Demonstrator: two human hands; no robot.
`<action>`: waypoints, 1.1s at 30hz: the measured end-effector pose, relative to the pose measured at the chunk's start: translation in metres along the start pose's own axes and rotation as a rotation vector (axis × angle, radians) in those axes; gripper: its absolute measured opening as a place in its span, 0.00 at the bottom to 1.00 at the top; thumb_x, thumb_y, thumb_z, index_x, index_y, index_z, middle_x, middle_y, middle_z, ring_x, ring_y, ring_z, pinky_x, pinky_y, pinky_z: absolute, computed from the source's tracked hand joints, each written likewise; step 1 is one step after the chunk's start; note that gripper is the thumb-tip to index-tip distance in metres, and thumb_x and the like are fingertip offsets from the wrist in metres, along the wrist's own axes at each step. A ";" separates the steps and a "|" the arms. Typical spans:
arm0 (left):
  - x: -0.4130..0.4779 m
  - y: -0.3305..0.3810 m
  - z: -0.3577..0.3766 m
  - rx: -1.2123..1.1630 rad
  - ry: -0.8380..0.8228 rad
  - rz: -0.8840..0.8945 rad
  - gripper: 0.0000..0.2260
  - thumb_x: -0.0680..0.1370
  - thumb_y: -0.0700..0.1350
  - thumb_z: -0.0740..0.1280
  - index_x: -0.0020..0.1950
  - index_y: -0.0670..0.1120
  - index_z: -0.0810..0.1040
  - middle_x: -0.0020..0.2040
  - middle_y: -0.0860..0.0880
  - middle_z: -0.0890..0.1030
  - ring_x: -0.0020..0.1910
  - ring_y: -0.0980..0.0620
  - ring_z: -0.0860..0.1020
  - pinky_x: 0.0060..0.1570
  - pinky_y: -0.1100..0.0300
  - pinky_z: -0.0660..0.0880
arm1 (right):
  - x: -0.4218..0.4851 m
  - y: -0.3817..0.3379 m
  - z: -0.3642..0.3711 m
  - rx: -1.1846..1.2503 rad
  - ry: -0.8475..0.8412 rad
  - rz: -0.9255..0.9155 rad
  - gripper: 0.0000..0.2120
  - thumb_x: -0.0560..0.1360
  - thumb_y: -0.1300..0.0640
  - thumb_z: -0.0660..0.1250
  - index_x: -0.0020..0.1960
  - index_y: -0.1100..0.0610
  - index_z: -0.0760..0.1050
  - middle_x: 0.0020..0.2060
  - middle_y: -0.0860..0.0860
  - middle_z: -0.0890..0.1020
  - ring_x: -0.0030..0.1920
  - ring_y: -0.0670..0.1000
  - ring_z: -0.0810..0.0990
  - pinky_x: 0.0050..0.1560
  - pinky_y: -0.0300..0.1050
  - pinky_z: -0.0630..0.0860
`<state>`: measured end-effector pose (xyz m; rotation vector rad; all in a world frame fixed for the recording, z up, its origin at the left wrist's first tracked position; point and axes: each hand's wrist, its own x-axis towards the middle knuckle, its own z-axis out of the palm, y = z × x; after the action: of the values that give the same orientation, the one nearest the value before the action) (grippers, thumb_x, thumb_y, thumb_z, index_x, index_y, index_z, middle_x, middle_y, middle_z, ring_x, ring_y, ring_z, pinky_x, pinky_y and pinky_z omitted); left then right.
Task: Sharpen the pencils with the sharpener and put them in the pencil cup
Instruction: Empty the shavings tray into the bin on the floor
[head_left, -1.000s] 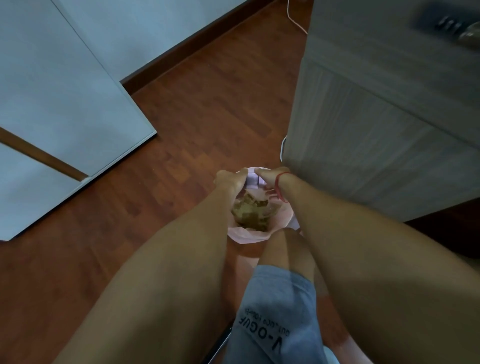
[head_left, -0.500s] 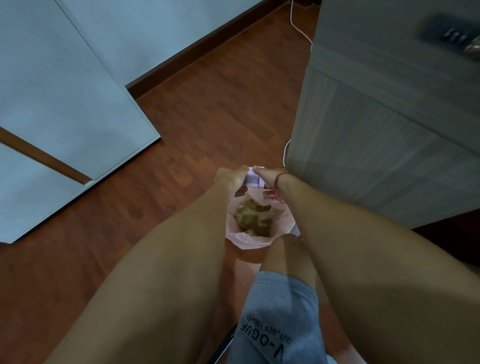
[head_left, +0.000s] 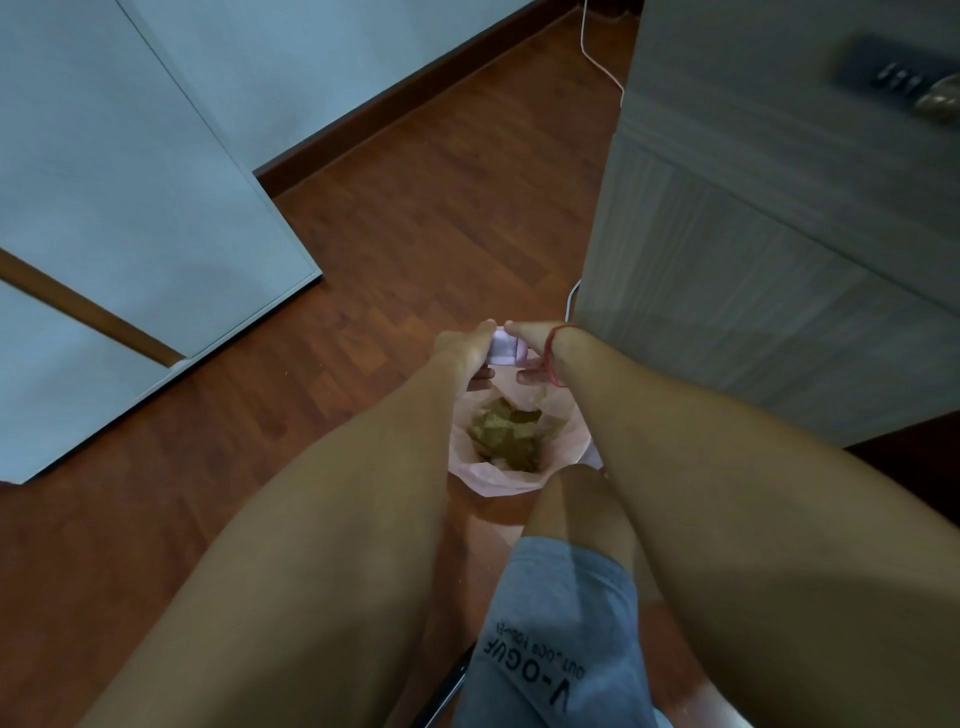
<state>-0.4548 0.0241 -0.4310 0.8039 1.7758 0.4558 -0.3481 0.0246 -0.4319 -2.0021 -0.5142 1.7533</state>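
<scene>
I hold the sharpener, a small pale lilac box, between both hands: my left hand grips its left end, fingers curled under, and my right hand grips its right end. It sits just above the far rim of the bin, whose pink bag holds brown scraps, on the wood floor.

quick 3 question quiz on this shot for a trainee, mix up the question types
1. True or false: the left hand and right hand both hold the lilac sharpener.
2. What sits below the hands? A) pencil cup B) pink-lined bin C) open drawer
3. Fill in: the red string is around the ____ wrist.
Key: 1 true; 2 B; 3 right.
</scene>
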 end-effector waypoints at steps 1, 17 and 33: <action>-0.001 0.000 0.000 0.005 -0.011 -0.001 0.19 0.77 0.55 0.64 0.58 0.41 0.77 0.48 0.41 0.82 0.36 0.49 0.80 0.38 0.57 0.82 | 0.000 -0.001 0.000 0.008 0.000 0.008 0.15 0.75 0.48 0.67 0.50 0.61 0.74 0.53 0.56 0.78 0.45 0.53 0.79 0.25 0.42 0.79; -0.007 0.005 0.003 0.008 0.036 0.013 0.20 0.76 0.55 0.64 0.60 0.41 0.76 0.49 0.40 0.83 0.35 0.48 0.80 0.37 0.56 0.82 | -0.010 -0.008 -0.001 0.100 0.047 -0.061 0.12 0.80 0.54 0.63 0.53 0.61 0.65 0.46 0.57 0.72 0.45 0.52 0.76 0.57 0.47 0.79; -0.006 0.009 -0.003 0.000 0.011 -0.038 0.20 0.77 0.52 0.63 0.61 0.39 0.74 0.39 0.40 0.82 0.31 0.48 0.80 0.36 0.57 0.82 | -0.015 -0.010 0.007 0.061 0.110 -0.083 0.19 0.75 0.53 0.69 0.61 0.62 0.75 0.54 0.56 0.81 0.44 0.53 0.79 0.25 0.42 0.73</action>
<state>-0.4534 0.0264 -0.4204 0.7672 1.7980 0.4359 -0.3569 0.0255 -0.4146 -1.9923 -0.4942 1.5816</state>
